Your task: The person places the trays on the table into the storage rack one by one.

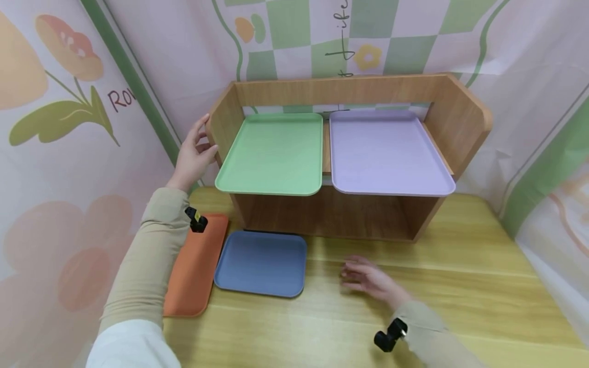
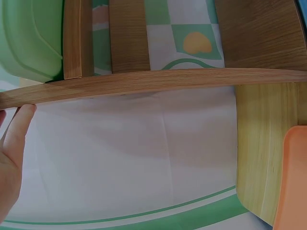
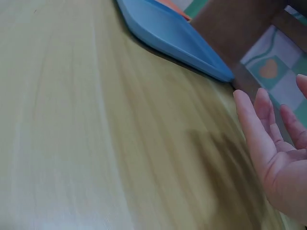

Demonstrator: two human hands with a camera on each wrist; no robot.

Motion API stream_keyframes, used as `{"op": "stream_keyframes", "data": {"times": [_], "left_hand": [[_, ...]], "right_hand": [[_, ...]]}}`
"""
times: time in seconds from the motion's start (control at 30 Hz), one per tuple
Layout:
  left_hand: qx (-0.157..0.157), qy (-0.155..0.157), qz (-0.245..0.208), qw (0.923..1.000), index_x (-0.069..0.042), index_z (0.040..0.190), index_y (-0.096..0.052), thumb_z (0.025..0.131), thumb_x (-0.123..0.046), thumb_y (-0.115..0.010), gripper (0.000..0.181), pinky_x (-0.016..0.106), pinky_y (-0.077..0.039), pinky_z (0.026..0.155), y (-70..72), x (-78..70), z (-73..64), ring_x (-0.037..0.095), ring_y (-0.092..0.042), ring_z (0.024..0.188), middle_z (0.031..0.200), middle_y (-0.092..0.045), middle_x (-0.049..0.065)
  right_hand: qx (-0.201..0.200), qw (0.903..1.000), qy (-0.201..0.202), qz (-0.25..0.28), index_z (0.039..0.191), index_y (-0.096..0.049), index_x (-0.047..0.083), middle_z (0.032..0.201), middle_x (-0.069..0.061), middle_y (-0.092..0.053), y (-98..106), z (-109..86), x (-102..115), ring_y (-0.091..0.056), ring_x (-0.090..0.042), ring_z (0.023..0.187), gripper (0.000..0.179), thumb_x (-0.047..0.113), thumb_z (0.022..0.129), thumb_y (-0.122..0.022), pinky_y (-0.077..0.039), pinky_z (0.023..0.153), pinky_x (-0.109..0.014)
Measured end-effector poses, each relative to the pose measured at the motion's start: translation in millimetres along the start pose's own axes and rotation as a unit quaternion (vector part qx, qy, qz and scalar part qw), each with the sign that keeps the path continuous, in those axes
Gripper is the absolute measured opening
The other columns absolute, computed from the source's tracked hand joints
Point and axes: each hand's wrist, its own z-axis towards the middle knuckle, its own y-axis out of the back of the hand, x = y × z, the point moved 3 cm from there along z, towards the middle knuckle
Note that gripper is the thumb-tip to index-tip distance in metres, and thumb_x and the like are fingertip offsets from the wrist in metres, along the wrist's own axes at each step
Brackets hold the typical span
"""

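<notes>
Wooden shelf touched at 9 o'clock

Set just past 12 o'clock, it is judged stiff and fairly heavy, best grasped by both side panels; smooth green and lilac trays on top could slide. Its near panel is touched by the left hand's parted fingers; at 6, the right hand is held empty, fingers relaxed.

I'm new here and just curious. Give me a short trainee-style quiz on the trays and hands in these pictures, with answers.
1. Which tray sits right beside the orange tray?
2. True or false: the right hand holds nothing.
3. Fill in: the left hand touches the outer side of the ____.

Key: 1, the blue tray; 2, true; 3, wooden shelf.
</notes>
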Motion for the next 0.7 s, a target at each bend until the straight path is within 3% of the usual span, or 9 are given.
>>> {"op": "stream_keyframes", "data": {"times": [0.1,0.2,0.3,0.47,0.7], "left_hand": [[0.0,0.0,0.0,1.0,-0.047,0.146,-0.021,0.095,-0.005,-0.052,0.073,0.047,-0.053,0.089,-0.2,0.0,0.9,0.033,-0.051,0.123,0.143,-0.039,0.014],[-0.003,0.002,0.003,1.0,-0.047,0.146,-0.021,0.095,-0.005,-0.052,0.073,0.048,-0.053,0.089,0.6,0.6,0.9,0.033,-0.051,0.123,0.143,-0.04,0.014],[-0.006,0.001,0.003,1.0,-0.047,0.147,-0.021,0.095,-0.004,-0.052,0.073,0.051,-0.052,0.09,1.3,0.4,0.6,0.033,-0.051,0.123,0.143,-0.04,0.014],[-0.005,0.001,0.007,1.0,-0.047,0.146,-0.021,0.095,-0.005,-0.052,0.073,0.051,-0.052,0.09,1.4,-0.1,0.3,0.034,-0.051,0.123,0.144,-0.039,0.015],[-0.003,0.004,0.01,0.9999,-0.047,0.146,-0.021,0.095,-0.005,-0.052,0.073,0.047,-0.053,0.089,0.0,-0.4,0.0,0.033,-0.051,0.122,0.144,-0.04,0.014]], "right_hand": [[-0.009,0.9998,-0.009,-0.014,0.131,-0.038,0.001,0.099,0.001,-0.063,-7.3,7.4,-4.9,-0.062,-0.014,0.093,0.031,0.008,0.101,-0.039,-0.054,0.089,-0.037],[-0.019,0.9987,-0.023,-0.043,0.141,-0.02,-0.01,0.1,-0.001,-0.061,-15.3,14.5,-8.3,-0.06,-0.014,0.093,0.051,0.009,0.099,-0.043,-0.054,0.086,-0.036],[-0.027,0.997,-0.032,-0.065,0.144,-0.008,-0.011,0.102,-0.002,-0.058,-22.5,21.2,-10.8,-0.06,-0.014,0.093,0.063,0.01,0.098,-0.045,-0.055,0.084,-0.035],[-0.038,0.9939,-0.037,-0.096,0.147,-0.004,-0.005,0.108,-0.009,-0.055,-31.0,31.1,-17.3,-0.06,-0.016,0.094,0.067,0.009,0.097,-0.046,-0.055,0.085,-0.04],[-0.052,0.988,-0.039,-0.14,0.148,-0.01,-0.001,0.119,-0.021,-0.05,-39.3,41.7,-24.2,-0.059,-0.019,0.095,0.069,0.007,0.093,-0.052,-0.056,0.08,-0.041]]}}
